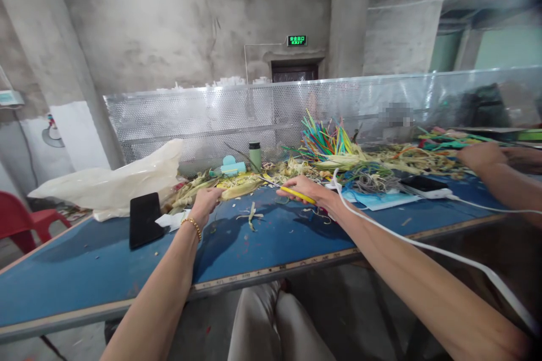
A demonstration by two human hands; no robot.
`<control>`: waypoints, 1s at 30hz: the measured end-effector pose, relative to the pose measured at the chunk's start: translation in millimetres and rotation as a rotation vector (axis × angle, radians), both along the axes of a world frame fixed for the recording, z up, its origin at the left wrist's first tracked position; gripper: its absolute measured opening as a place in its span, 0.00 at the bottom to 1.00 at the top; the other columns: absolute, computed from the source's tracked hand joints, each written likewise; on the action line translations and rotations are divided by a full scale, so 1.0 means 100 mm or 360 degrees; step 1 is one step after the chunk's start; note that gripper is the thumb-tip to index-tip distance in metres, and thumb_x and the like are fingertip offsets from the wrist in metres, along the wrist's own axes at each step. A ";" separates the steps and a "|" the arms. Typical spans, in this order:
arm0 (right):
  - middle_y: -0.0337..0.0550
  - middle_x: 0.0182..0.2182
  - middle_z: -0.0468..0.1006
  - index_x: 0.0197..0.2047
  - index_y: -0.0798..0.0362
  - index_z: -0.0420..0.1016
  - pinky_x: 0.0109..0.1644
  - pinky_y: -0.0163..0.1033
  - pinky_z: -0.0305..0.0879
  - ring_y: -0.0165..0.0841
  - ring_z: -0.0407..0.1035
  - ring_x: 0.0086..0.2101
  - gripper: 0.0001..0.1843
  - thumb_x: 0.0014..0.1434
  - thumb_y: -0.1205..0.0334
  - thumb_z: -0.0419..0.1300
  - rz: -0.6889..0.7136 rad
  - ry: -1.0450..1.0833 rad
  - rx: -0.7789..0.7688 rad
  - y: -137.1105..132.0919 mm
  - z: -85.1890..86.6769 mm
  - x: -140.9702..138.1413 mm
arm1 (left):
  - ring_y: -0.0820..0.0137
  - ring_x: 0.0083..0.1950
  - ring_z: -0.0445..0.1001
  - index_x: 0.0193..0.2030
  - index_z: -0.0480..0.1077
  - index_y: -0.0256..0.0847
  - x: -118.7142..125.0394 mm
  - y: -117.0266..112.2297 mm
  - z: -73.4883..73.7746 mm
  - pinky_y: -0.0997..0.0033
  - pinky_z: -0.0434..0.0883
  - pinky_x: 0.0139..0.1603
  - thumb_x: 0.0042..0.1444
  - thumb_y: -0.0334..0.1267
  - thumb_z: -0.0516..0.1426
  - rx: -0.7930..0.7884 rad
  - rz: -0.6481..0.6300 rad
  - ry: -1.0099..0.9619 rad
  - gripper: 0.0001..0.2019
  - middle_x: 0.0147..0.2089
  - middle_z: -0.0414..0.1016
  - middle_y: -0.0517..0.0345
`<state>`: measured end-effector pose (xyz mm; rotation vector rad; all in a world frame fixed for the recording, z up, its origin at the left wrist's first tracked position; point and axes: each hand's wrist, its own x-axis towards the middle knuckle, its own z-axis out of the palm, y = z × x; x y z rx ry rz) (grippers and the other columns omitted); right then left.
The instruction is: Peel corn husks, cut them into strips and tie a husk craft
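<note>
My left hand (206,205), with a gold bead bracelet (195,228) at the wrist, pinches the near end of a pale strip that looks like corn husk (241,188). The strip stretches rightward over the blue table. My right hand (308,187) is closed round a pair of scissors with yellow handles (300,196). Their blades point left, close to the husk's right end; whether they touch it I cannot tell. Just below, a small husk scrap (252,215) lies on the table among other bits.
A black tablet-like slab (145,220), white plastic bag (114,183) and green bottle (254,156) stand around. Colored stalks (324,138) rise behind. A white cable (406,232) crosses over my right forearm from a phone (423,184). Another person's hand (483,157) works at right.
</note>
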<state>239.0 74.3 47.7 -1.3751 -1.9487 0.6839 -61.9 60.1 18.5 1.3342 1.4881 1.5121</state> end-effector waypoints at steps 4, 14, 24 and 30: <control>0.34 0.16 0.66 0.39 0.59 0.82 0.18 0.30 0.47 0.21 0.54 0.16 0.33 0.39 0.38 0.70 0.0087 -0.0064 -0.0017 -0.02 0.02 0.05 | 0.78 0.17 0.50 0.24 0.72 0.36 0.03 -0.04 0.02 0.77 0.45 0.18 0.41 0.42 0.59 0.0001 -0.0021 0.0090 0.10 0.17 0.56 0.66; 0.34 0.14 0.64 0.33 0.57 0.81 0.20 0.32 0.51 0.25 0.57 0.16 0.31 0.39 0.36 0.68 0.0043 -0.0190 -0.0101 -0.14 -0.04 0.10 | 0.80 0.16 0.50 0.20 0.71 0.35 0.08 -0.09 0.01 0.78 0.42 0.17 0.39 0.37 0.61 0.0054 -0.0074 -0.0008 0.07 0.14 0.54 0.66; 0.47 0.32 0.82 0.37 0.54 0.83 0.32 0.34 0.62 0.37 0.75 0.33 0.14 0.53 0.53 0.63 -0.0140 -0.1154 0.0275 -0.12 -0.08 0.01 | 0.77 0.18 0.65 0.33 0.71 0.32 0.06 -0.07 0.08 0.78 0.63 0.19 0.41 0.27 0.58 0.0055 -0.0367 -0.0477 0.09 0.23 0.71 0.57; 0.58 0.43 0.81 0.39 0.55 0.83 0.40 0.41 0.65 0.49 0.75 0.44 0.16 0.45 0.59 0.67 -0.0142 -0.1496 0.0304 -0.20 0.06 -0.17 | 0.73 0.22 0.72 0.33 0.69 0.33 0.08 -0.10 0.08 0.77 0.68 0.22 0.44 0.24 0.58 0.0135 -0.0339 -0.0667 0.07 0.25 0.73 0.56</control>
